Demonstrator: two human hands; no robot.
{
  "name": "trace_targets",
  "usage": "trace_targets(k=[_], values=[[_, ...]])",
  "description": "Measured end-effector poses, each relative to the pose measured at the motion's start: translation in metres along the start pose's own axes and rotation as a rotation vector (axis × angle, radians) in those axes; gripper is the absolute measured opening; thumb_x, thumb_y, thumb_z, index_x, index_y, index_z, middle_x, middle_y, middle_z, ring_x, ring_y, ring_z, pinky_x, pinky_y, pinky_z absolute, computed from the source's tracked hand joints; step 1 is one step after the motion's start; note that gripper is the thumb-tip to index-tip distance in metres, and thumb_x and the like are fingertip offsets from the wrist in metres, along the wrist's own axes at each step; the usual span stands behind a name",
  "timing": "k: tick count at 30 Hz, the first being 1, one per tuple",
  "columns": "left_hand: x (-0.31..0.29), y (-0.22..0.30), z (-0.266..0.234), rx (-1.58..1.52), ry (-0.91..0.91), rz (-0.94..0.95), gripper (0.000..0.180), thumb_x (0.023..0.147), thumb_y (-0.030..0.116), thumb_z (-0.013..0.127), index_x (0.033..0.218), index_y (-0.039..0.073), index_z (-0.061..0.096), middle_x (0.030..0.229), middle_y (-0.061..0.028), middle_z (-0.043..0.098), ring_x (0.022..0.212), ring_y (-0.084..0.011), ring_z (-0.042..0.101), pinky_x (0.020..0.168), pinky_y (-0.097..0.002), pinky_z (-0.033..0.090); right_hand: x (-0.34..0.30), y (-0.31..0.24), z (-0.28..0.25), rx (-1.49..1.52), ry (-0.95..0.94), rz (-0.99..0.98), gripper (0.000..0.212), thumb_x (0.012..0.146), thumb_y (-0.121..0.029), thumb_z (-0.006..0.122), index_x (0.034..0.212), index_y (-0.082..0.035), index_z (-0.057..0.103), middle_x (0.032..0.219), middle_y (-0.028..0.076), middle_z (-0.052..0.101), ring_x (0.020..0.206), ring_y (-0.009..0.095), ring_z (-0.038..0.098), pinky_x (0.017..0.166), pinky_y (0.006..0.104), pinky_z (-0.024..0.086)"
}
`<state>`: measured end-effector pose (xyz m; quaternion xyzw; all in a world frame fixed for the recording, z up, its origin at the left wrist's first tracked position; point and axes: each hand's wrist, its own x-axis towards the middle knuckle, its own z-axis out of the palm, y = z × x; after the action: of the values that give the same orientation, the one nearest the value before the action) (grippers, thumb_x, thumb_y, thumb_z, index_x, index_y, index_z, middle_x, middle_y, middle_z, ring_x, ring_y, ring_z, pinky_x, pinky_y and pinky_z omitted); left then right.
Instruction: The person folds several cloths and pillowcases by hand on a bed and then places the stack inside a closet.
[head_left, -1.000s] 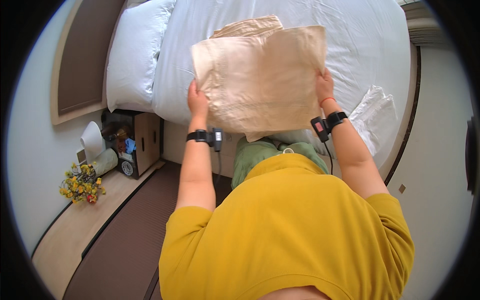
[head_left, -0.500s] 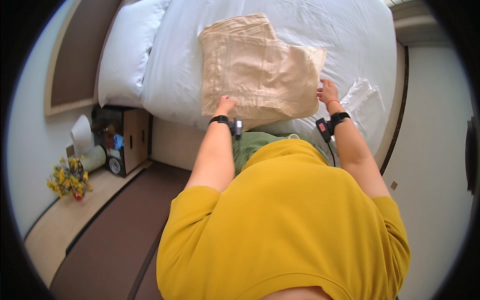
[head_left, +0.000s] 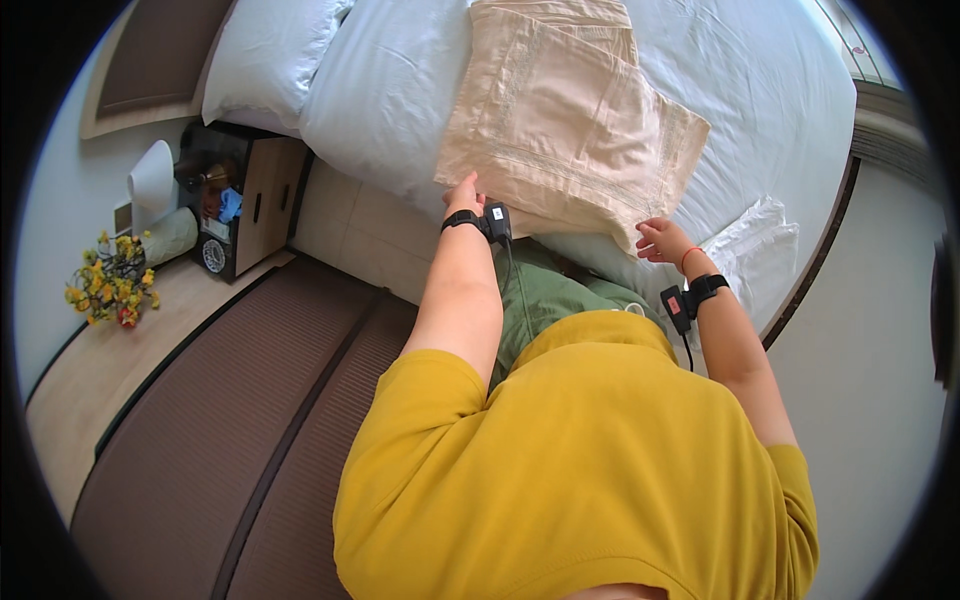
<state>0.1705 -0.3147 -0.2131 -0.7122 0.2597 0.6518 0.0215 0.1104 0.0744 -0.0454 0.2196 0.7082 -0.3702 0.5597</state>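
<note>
A beige pillowcase (head_left: 575, 130) with a stitched border lies spread flat on the white bed (head_left: 400, 90), on top of another folded beige cloth (head_left: 560, 15). My left hand (head_left: 463, 193) grips its near left corner at the bed's edge. My right hand (head_left: 660, 240) pinches its near right corner, fingers curled on the hem. Both wrists wear black bands.
A white pillow (head_left: 265, 60) lies at the head of the bed, and a folded white cloth (head_left: 750, 250) rests near the right edge. A dark bedside cabinet (head_left: 235, 210) stands to the left, with yellow flowers (head_left: 105, 285) on a wooden ledge. Brown carpet (head_left: 220, 420) covers the floor.
The pillowcase, held up in the air a second ago, has come down flat onto the bed. Both hands have lowered with it and still hold its near corners.
</note>
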Motion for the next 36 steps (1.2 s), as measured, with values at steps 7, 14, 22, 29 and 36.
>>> trace_targets(k=[7, 14, 22, 29, 36], values=[[0.004, 0.042, -0.018, 0.677, 0.042, 0.734, 0.052, 0.074, 0.016, 0.075, 0.117, -0.001, 0.052, 0.105, -0.014, 0.061, 0.091, -0.0252, 0.06, 0.081, -0.0384, 0.048, 0.036, -0.002, 0.019, -0.111, -0.014, -0.042, 0.04, 0.091, -0.031, 0.057, 0.124, -0.009, 0.054, 0.1, 0.008, 0.064, 0.083, 0.017, 0.063, 0.067, 0.0317, 0.054], [-0.065, 0.076, -0.014, 1.177, -0.195, 0.878, 0.035, 0.079, 0.018, 0.068, 0.105, -0.002, 0.056, 0.098, -0.0113, 0.064, 0.092, -0.0242, 0.063, 0.078, -0.0392, 0.05, 0.065, -0.039, 0.045, -0.319, 0.066, -0.373, 0.062, 0.079, -0.032, 0.071, 0.131, -0.005, 0.049, 0.115, 0.017, 0.062, 0.096, 0.028, 0.063, 0.086, 0.0377, 0.051], [-0.271, 0.094, 0.079, 0.269, -1.268, 0.176, 0.037, 0.089, 0.01, 0.06, 0.122, 0.002, 0.046, 0.114, -0.0107, 0.056, 0.102, -0.0225, 0.059, 0.091, -0.0373, 0.052, 0.037, -0.121, 0.092, -0.094, 0.546, -0.777, 0.047, 0.081, -0.02, 0.067, 0.124, -0.006, 0.055, 0.11, 0.022, 0.063, 0.108, 0.038, 0.057, 0.094, 0.0402, 0.045], [-0.063, 0.113, 0.08, 0.294, -0.382, 0.329, 0.064, 0.082, 0.021, 0.07, 0.133, 0.006, 0.034, 0.124, -0.0127, 0.049, 0.111, -0.0264, 0.053, 0.091, -0.0392, 0.047, 0.018, -0.1, -0.178, 0.818, 0.905, -0.619, 0.036, 0.094, -0.03, 0.048, 0.108, -0.001, 0.063, 0.097, 0.011, 0.066, 0.083, 0.021, 0.064, 0.069, 0.035, 0.052], [-0.012, 0.029, 0.035, 0.208, -0.303, 0.135, 0.078, 0.075, 0.006, 0.07, 0.136, 0.013, 0.022, 0.133, -0.0159, 0.036, 0.109, -0.0326, 0.051, 0.081, -0.0486, 0.052, 0.01, -0.023, -0.174, 0.333, 0.752, -0.273, 0.03, 0.093, -0.027, 0.052, 0.113, -0.006, 0.061, 0.088, 0.004, 0.064, 0.074, 0.016, 0.061, 0.061, 0.0315, 0.052]])
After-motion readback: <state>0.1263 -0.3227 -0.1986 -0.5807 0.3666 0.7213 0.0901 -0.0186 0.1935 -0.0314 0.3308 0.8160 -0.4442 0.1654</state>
